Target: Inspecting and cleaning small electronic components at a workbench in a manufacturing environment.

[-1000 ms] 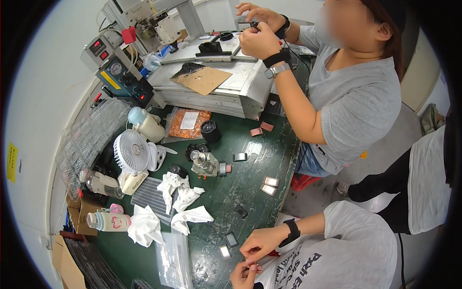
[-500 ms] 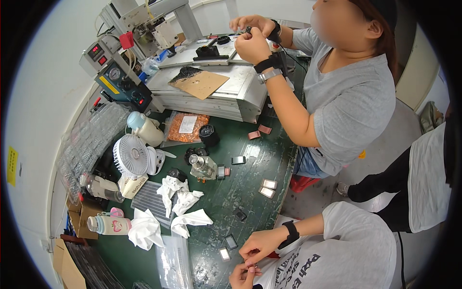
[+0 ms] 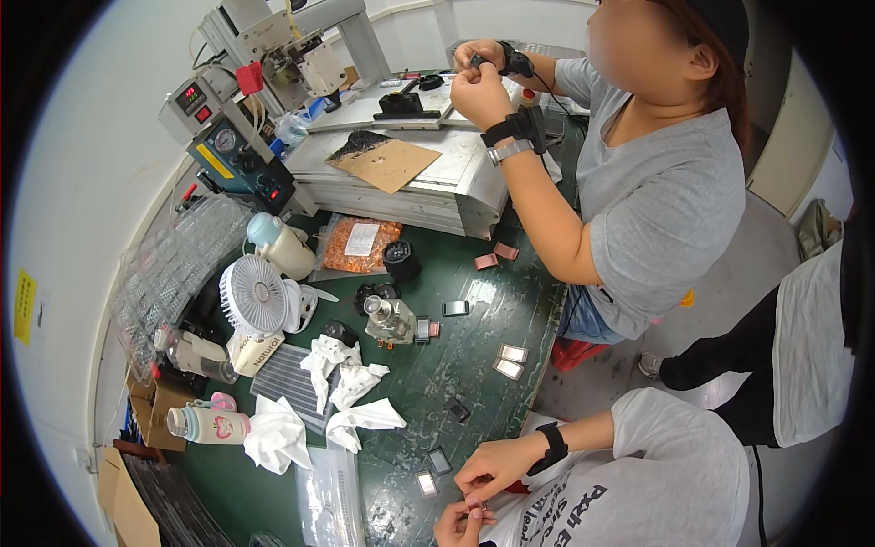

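Note:
My right hand (image 3: 492, 467) is closed, its fingertips pinched together just over the table edge in the lower part of the view. Below it, my left hand (image 3: 460, 524) is also closed, and its fingertips meet those of the right. Something tiny between them is mostly hidden by the fingers, so its kind does not show. Closest to the hands on the green table (image 3: 401, 492) lie a small rectangular frame with a bright face (image 3: 426, 483) and a dark-faced one (image 3: 439, 459). Farther along is a small black rectangular part (image 3: 457, 409).
A co-worker (image 3: 674, 191) in grey holds a small dark part (image 3: 477, 61) beside a metal dispensing machine (image 3: 392, 182). A glass bottle (image 3: 390, 321), crumpled tissues (image 3: 365, 421), a white fan (image 3: 255, 296), a flask (image 3: 208, 425) and two bright-faced frames (image 3: 510, 362) stand or lie about.
The view has shifted slightly. My hands stay pinched together in the same place. The co-worker's farther hand has come down, its fingers closing around the small dark part.

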`<act>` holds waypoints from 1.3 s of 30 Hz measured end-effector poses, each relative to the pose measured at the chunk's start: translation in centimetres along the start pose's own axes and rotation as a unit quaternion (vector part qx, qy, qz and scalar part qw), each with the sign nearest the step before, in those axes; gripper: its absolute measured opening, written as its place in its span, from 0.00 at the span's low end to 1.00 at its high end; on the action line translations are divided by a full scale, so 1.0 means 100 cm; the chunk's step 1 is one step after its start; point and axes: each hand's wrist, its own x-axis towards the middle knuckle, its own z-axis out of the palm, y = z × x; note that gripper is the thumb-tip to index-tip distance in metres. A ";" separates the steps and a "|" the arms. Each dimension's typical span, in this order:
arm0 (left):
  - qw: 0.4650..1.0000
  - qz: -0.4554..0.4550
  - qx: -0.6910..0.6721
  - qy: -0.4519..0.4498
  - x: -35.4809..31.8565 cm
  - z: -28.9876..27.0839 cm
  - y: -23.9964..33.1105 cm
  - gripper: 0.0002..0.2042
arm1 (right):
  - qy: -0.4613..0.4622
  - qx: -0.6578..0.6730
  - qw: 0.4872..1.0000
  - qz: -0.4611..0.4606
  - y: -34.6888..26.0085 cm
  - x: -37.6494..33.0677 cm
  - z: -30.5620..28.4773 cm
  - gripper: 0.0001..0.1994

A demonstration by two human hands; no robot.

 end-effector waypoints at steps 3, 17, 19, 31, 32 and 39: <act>1.000 0.001 0.004 0.009 0.001 0.000 0.000 0.07 | 0.002 0.009 1.000 -0.002 -0.004 0.002 -0.001 0.17; 0.997 0.023 -0.067 0.014 0.007 -0.010 -0.014 0.07 | -0.032 -0.039 0.999 0.017 -0.003 0.004 -0.006 0.11; 0.996 0.027 -0.088 0.007 0.008 -0.010 -0.014 0.07 | -0.014 -0.034 0.999 0.000 -0.002 0.004 -0.005 0.12; 0.992 0.029 -0.119 -0.009 0.009 -0.016 -0.011 0.06 | -0.026 -0.061 0.998 0.022 -0.009 0.011 -0.010 0.09; 0.993 0.025 -0.113 -0.028 0.009 -0.017 -0.009 0.06 | -0.016 -0.058 0.998 0.014 -0.009 0.012 -0.008 0.09; 0.988 0.010 0.153 -0.023 -0.016 -0.051 0.065 0.17 | -0.017 -0.025 0.996 0.086 -0.006 0.002 -0.010 0.07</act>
